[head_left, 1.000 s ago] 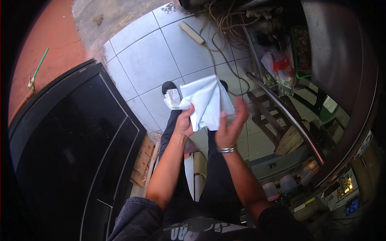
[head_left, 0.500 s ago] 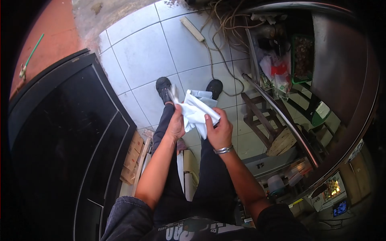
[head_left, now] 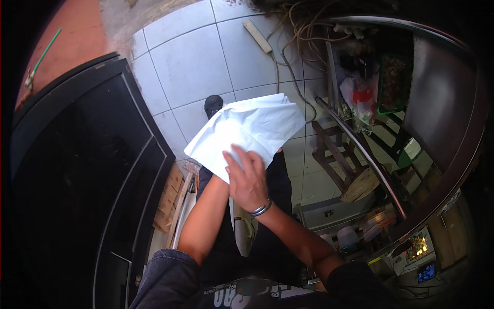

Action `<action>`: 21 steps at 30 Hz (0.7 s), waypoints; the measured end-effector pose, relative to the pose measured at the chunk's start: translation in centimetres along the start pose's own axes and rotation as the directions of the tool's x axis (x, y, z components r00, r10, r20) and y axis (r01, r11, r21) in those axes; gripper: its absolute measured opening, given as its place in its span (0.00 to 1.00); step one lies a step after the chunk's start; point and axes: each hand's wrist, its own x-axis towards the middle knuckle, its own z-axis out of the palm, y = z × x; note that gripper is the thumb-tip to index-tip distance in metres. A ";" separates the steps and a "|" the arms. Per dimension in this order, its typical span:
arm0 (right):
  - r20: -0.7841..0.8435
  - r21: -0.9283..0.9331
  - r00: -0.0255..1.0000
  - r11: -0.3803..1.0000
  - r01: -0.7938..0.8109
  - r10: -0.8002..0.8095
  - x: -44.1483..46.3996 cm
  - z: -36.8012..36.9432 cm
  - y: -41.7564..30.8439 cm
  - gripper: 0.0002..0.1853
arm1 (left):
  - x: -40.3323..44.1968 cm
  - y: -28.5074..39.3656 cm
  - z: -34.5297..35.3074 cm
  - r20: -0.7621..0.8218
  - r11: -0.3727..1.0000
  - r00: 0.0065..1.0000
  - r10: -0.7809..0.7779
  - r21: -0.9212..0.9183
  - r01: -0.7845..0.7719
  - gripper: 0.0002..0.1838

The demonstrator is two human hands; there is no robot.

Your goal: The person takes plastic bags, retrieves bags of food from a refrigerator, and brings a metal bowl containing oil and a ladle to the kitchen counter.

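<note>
A white sheet (head_left: 252,121), thin and creased, is spread out in front of me above my legs and the tiled floor. My right hand (head_left: 247,177), with a metal bracelet at the wrist, lies on the near edge of the sheet, its fingers apart and pressed on the surface. My left forearm reaches up beneath the sheet, which hides the left hand and its fingers. A dark shoe (head_left: 213,105) shows just beyond the sheet's far left edge.
A large black panel (head_left: 77,170) stands at the left. A power strip (head_left: 257,36) with cables lies on the floor ahead. On the right are a metal rail (head_left: 360,144), a wooden stool (head_left: 360,184), plastic bags (head_left: 363,98) and a green crate (head_left: 393,85).
The bunched sheet has opened out wide and now covers my left hand. My right hand has moved left and let go of the sheet's edge, its fingers now spread on it.
</note>
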 end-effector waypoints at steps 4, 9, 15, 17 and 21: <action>0.291 0.079 0.951 0.993 0.086 -0.105 2.0 -3.9 2.1 0.59 | -0.2 0.7 -0.4 -0.082 0.998 0.996 -0.036 0.038 0.040 0.44; 0.172 0.116 0.975 0.986 0.119 -0.138 1.5 -2.7 7.2 0.43 | 0.2 2.8 1.5 -0.270 0.958 0.947 -0.175 0.174 0.227 0.44; -0.148 0.559 0.675 0.624 -0.546 0.723 1.2 -1.3 8.7 0.16 | -0.4 0.8 7.2 -0.259 0.740 0.943 -0.208 0.590 0.324 0.54; -0.141 0.581 0.659 0.600 -0.549 0.739 1.1 -1.2 9.2 0.17 | -0.2 0.3 3.3 -0.230 0.596 0.945 -0.233 0.734 0.325 0.53; -0.079 0.637 0.791 0.641 -0.428 0.607 0.9 -1.6 9.2 0.20 | 1.3 -0.2 4.9 0.045 0.345 0.948 -0.314 0.936 0.070 0.60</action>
